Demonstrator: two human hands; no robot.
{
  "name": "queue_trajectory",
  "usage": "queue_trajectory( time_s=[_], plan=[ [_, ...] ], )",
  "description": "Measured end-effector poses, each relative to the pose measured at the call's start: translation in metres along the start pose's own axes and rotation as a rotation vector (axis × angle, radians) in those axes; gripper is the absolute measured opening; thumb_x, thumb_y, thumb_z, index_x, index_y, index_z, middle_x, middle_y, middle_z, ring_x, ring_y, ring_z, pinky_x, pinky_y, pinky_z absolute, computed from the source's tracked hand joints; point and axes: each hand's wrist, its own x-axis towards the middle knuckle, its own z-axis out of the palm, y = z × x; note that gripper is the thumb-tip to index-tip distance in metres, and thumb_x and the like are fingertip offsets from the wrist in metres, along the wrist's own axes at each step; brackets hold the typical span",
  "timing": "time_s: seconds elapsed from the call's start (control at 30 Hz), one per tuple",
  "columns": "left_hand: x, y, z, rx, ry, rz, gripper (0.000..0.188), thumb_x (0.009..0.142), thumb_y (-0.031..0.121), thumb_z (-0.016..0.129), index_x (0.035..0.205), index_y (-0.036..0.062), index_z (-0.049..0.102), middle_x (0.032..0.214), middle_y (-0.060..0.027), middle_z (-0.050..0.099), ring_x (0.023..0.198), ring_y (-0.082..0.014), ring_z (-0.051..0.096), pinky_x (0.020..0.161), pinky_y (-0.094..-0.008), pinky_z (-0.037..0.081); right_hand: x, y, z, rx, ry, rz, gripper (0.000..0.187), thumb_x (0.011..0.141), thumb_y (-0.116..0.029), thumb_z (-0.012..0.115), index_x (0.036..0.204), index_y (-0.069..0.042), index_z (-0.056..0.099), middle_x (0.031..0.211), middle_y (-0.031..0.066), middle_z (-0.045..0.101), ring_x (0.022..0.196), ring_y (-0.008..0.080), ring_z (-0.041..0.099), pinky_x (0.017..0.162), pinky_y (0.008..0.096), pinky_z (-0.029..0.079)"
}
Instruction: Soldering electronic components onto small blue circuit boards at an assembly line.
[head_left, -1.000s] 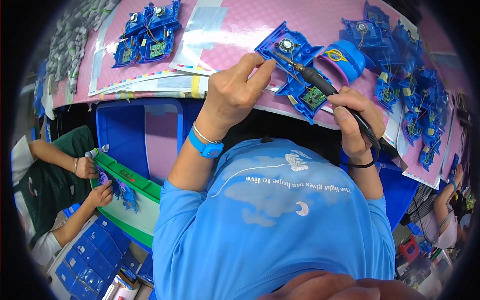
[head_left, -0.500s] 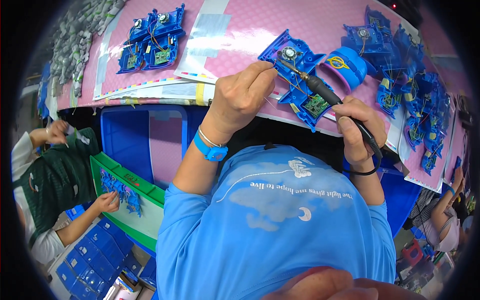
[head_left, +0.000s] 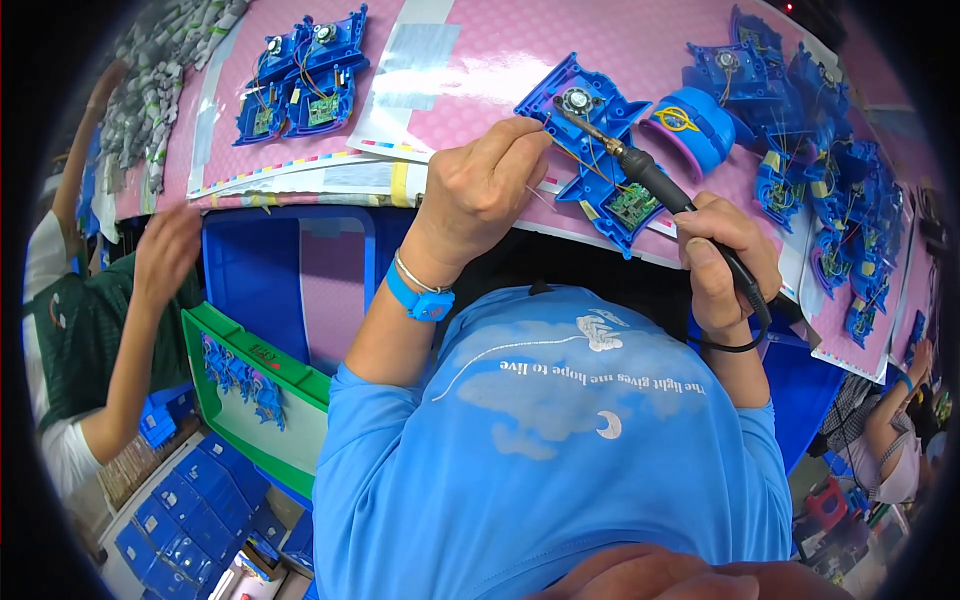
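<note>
My right hand (head_left: 728,255) is wrapped round the black handle of a soldering iron (head_left: 655,185). The iron's metal tip points up and left, to the lower edge of a round speaker (head_left: 577,101) in an opened blue plastic housing (head_left: 590,185). My left hand (head_left: 485,180) is closed in a pinch beside the housing's left edge, close to the tip. A thin pale wire (head_left: 541,198) trails below its fingers; what lies between the fingertips is hidden. A green circuit board (head_left: 632,205), joined by thin leads, sits in the housing's lower half.
A blue cap-shaped part (head_left: 700,130) with a yellow emblem stands right of the housing. More opened housings lie in a pile (head_left: 850,200) at the right and a group (head_left: 305,80) at the left. A blue bin (head_left: 250,260) and green-rimmed tray (head_left: 255,350) sit left; a co-worker's hand (head_left: 165,255) is above.
The co-worker at the left has lifted a hand away from the parts in the green-rimmed tray, up toward the table. My hands and the iron have barely shifted.
</note>
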Motion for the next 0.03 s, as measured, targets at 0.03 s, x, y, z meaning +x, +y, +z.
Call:
queue_trajectory(
  time_s=[0.03],
  plan=[
    [-0.0003,-0.0007,0.0002,-0.006,-0.008,-0.003,0.019,0.079,0.002,0.074,0.097,0.0016,0.068,0.097,-0.0093,0.071,0.076,-0.0225,0.072,0.058,-0.0304,0.057,-0.0008,-0.0001,-0.0006,-0.001,0.001,0.007,0.02,0.084,-0.007,0.067,0.098,0.008,0.068,0.074,0.0171,0.066,0.061,0.0242,0.061,0.056,0.033,0.045]
  ],
)
